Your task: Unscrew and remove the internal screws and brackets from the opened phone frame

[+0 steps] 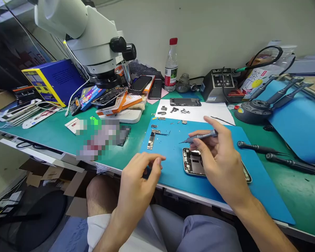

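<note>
At the left of the green worktop (55, 135) stood a blue-and-yellow box (64, 78), with a pale stereo microscope (94, 49) beside it. Next along, over the near edge, hung the left hand (139, 180), its fingers curled and its thumb tip close to the forefinger; whether anything was pinched there could not be told. Beyond it, on the blue mat (170, 159), lay a slim, dark logic board (151, 140) with silvery patches, a thin black strip reaching rightward from its upper end. Behind the mat, a sheet of white paper (211, 110) carried a dark, flat rectangular part (185, 102) and several small black pieces. The grey screwdriver (201, 137) came next, tilted, its fine tip pointing left and down, its shaft gripped between thumb and fingers of the right hand (224, 162). Under that hand, on the mat, lay the opened phone housing (196, 167), with a pale metallic rim, rounded corners, a dark grey interior and small components along its left end; its middle was hidden. Farther right, two dark screwdrivers (262, 148) lay near each other, just in front of a blue panel (304, 115).
</note>
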`<state>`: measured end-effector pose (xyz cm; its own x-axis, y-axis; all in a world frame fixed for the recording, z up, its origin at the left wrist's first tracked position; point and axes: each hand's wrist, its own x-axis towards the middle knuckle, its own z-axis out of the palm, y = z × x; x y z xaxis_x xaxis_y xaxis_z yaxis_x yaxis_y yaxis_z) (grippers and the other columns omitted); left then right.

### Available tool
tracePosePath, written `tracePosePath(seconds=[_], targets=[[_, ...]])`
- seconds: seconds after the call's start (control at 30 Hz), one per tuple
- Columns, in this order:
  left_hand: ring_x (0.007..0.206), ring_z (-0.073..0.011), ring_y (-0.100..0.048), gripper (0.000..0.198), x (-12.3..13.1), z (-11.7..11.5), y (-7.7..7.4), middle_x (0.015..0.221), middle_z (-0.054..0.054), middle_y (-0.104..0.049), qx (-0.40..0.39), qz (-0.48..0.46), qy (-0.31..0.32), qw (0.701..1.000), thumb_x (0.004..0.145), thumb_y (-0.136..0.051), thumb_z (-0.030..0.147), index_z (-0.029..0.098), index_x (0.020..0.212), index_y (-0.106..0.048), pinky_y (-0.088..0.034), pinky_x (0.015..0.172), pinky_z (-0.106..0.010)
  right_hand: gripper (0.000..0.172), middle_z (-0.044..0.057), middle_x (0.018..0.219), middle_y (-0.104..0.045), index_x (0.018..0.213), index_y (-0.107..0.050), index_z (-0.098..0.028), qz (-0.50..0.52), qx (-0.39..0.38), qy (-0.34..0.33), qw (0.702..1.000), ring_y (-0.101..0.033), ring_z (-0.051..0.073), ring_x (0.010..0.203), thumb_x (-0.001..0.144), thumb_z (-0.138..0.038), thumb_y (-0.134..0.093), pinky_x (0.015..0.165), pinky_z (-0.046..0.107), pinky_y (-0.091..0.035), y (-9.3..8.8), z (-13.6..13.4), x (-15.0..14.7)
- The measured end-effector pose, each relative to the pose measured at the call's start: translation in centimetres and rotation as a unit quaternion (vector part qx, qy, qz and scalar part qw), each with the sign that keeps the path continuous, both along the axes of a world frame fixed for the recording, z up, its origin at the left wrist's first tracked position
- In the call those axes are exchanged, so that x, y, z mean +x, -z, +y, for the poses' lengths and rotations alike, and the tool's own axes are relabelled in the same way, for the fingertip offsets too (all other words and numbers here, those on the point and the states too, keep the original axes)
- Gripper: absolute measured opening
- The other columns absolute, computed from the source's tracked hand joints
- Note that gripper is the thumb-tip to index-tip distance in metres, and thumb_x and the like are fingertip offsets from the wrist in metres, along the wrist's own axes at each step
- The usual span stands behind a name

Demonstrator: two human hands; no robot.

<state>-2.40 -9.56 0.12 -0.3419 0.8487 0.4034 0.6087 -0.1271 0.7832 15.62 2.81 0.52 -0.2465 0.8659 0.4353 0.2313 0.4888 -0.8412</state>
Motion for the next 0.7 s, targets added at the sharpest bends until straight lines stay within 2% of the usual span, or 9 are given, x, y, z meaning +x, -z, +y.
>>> tracePosePath(seconds=[0.2,0.3,0.4,0.53,0.6,0.7], targets=[[0.084,-0.0141,-0.069,0.026,-0.2,1.0,-0.3,0.086,0.002,-0.076,-0.058,-0.102,0.011,0.993,0.112,-0.059,0.033,0.025,0.104,-0.083,-0.048,0.074,-0.025,0.043,0.004,0.117,-0.078,0.151,-0.054,-0.031,-0.033,-0.019,-0.038,0.999,-0.078,0.019,0.089,0.109,-0.037,-0.062,0.088,0.04,-0.066,0.2,0.0,-0.3],[0.082,-0.0147,-0.068,0.028,-0.3,1.6,-0.7,0.089,0.0,-0.078,-0.074,-0.168,0.026,0.983,0.111,-0.062,0.039,0.025,0.109,-0.085,-0.05,0.072,-0.025,0.046,0.005,0.116,-0.078,0.15,-0.055,-0.032,0.019,-0.056,-0.023,0.998,-0.078,0.02,0.087,0.106,-0.04,-0.067,0.085,0.039,-0.067,-0.5,-0.1,-0.3],[0.083,-0.0147,-0.07,0.023,-0.1,2.4,-1.0,0.097,-0.001,-0.082,-0.081,-0.226,0.041,0.97,0.103,-0.073,0.04,0.027,0.118,-0.087,-0.054,0.073,-0.024,0.058,0.004,0.11,-0.079,0.15,-0.053,-0.032,0.115,-0.118,-0.004,0.986,-0.075,0.019,0.079,0.1,-0.043,-0.077,0.077,0.037,-0.068,-1.5,-0.1,-0.2],[0.081,-0.0143,-0.073,0.029,0.8,3.7,-1.4,0.101,-0.002,-0.086,-0.094,-0.341,0.112,0.929,0.093,-0.085,0.035,0.026,0.12,-0.088,-0.058,0.07,-0.021,0.06,0.003,0.106,-0.077,0.146,-0.058,-0.032,0.217,-0.207,-0.034,0.953,-0.072,0.017,0.076,0.093,-0.045,-0.083,0.072,0.034,-0.067,-2.5,-0.4,0.1],[0.079,-0.014,-0.074,0.024,1.1,4.1,-1.5,0.096,-0.003,-0.087,-0.096,-0.394,0.147,0.902,0.09,-0.088,0.033,0.024,0.113,-0.089,-0.059,0.068,-0.021,0.061,0.001,0.106,-0.075,0.143,-0.062,-0.033,0.24,-0.227,-0.032,0.943,-0.071,0.015,0.075,0.089,-0.043,-0.088,0.071,0.03,-0.066,-2.5,-0.7,0.0],[0.074,-0.0127,-0.074,0.018,1.4,4.4,-1.4,0.091,-0.003,-0.087,-0.082,-0.44,0.17,0.878,0.09,-0.09,0.032,0.024,0.106,-0.091,-0.059,0.067,-0.019,0.067,0.0,0.108,-0.076,0.144,-0.061,-0.034,0.259,-0.236,-0.026,0.936,-0.071,0.014,0.08,0.085,-0.039,-0.092,0.075,0.027,-0.065,-2.2,-1.1,-0.2]])
